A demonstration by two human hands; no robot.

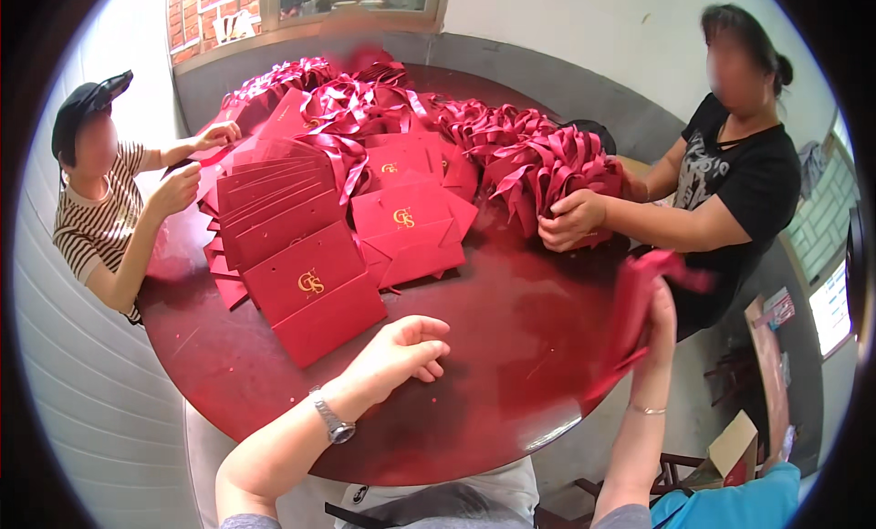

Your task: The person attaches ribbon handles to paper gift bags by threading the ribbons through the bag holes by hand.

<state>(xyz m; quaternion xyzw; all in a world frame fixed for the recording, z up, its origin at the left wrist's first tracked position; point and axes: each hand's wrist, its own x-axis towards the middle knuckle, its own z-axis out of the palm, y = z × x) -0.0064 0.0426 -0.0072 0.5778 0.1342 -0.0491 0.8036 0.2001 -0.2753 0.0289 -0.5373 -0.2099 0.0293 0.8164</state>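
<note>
My right hand (663,312) grips a red paper gift bag (631,303) with ribbon handles over the right edge of the table; motion blurs the bag. With its fingers loosely bent and nothing in them, my left hand (406,348) hovers over the near part of the table. Just beyond it lies a fanned-out row of flat red paper bags (315,278) with gold print. Another group of flat red bags (406,223) sits to the right of that row, some with pink-red ribbon handles (351,104) heaped above them.
A round dark-red table (474,419) carries everything. At left, a person in a striped shirt (100,196) works with raised hands. Across at right, a person in black (744,155) holds a ribboned bundle of bags (557,178). An open cardboard box (730,451) stands low at right.
</note>
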